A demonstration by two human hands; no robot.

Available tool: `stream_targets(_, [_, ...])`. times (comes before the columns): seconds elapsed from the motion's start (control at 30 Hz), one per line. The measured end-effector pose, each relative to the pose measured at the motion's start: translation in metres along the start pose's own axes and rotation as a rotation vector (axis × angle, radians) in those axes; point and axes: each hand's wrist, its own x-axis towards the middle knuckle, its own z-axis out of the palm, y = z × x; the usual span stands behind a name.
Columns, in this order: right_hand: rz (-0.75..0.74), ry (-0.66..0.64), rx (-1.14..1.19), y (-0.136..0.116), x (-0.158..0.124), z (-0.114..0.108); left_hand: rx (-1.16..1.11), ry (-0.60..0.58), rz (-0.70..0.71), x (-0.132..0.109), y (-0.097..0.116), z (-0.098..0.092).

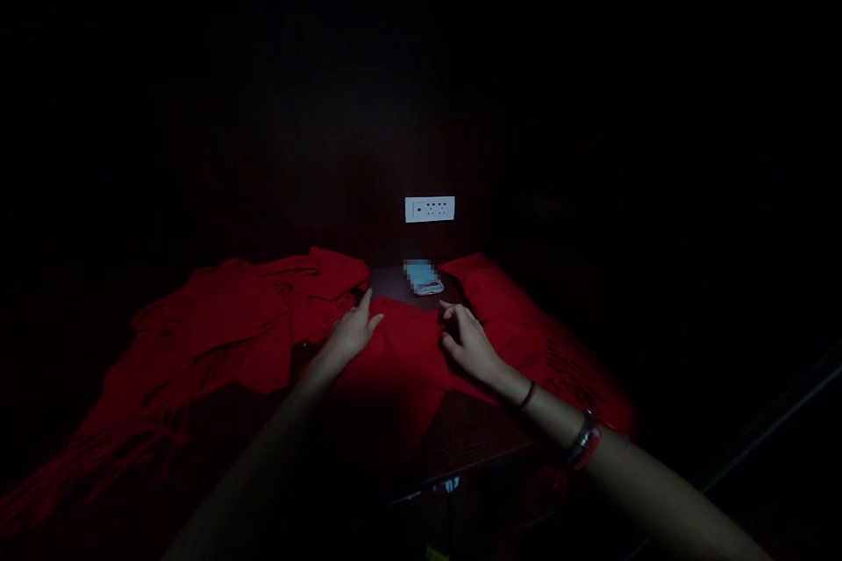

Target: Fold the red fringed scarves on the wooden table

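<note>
Your left hand (355, 329) lies at the far left edge of the middle red cloth (401, 346), index finger and thumb spread apart, apparently gripping nothing; this placing seems suited to keeping that edge flat. Your right hand (470, 349) is at the cloth's right side, fingers loosely curled; you may have a fold pinched, but I cannot tell. The hands' spacing appears to keep the panel spread between them.

The cloth lies on the dark table (467, 434), between a rumpled fringed heap (246, 320) and a fringed red piece (496, 302). A phone-like device (429, 287) sits beyond, probably clear of the fabric, below the wall socket (430, 209).
</note>
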Motion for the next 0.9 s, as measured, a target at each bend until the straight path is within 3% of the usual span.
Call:
stream_targets(0.07, [0.011, 0.004, 0.009, 0.000, 0.002, 0.000, 0.130, 0.049, 0.019, -0.005, 0.006, 0.001])
stream_targets(0.13, [0.026, 0.008, 0.000, -0.001, 0.002, 0.000, 0.123, -0.005, 0.030, -0.007, 0.010, 0.003])
stream_targets(0.23, [0.026, -0.009, -0.033, -0.002, 0.000, 0.002, -0.040, -0.100, 0.039, -0.004, 0.010, 0.005])
stream_targets(0.37, [-0.003, -0.037, -0.047, -0.002, 0.000, 0.006, -0.273, -0.090, 0.013, 0.004, 0.005, 0.002])
stream_targets(0.43, [-0.026, -0.061, -0.053, -0.003, 0.003, 0.007, -0.274, -0.115, 0.011, 0.005, 0.004, 0.001])
stream_targets(0.63, [-0.003, -0.041, -0.096, 0.005, 0.008, 0.004, 0.200, -0.001, 0.085, -0.007, 0.015, 0.005])
stream_targets(0.77, [-0.028, -0.054, -0.177, 0.015, 0.005, 0.003, 0.358, 0.041, 0.171, -0.017, 0.033, 0.002])
stream_targets(0.9, [-0.113, -0.058, -0.190, 0.017, 0.009, 0.003, 0.386, 0.065, 0.053, -0.026, 0.049, 0.002])
